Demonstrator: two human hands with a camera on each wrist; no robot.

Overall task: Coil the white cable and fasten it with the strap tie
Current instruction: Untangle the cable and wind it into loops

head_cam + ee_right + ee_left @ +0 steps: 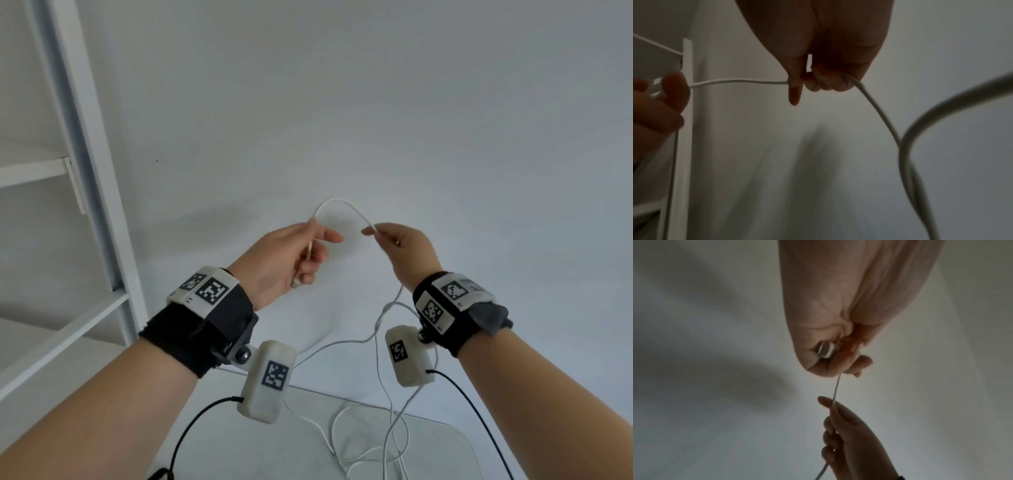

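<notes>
Both hands are raised in front of a white wall. My left hand (291, 253) grips the white cable (337, 202) near its end; the metal plug (825, 350) sticks out below the curled fingers. A short arc of cable runs from it to my right hand (399, 245), which pinches the cable between thumb and fingers (795, 91). From the right hand the cable (879, 113) hangs down past the wrist and lies in loose loops (373, 442) on the white table (455, 452). No strap tie shows in any view.
A white shelf frame (92, 171) stands at the left, close to my left arm. Black leads (479, 418) hang from the cameras on both wrists. The table's rounded corner is at the lower right.
</notes>
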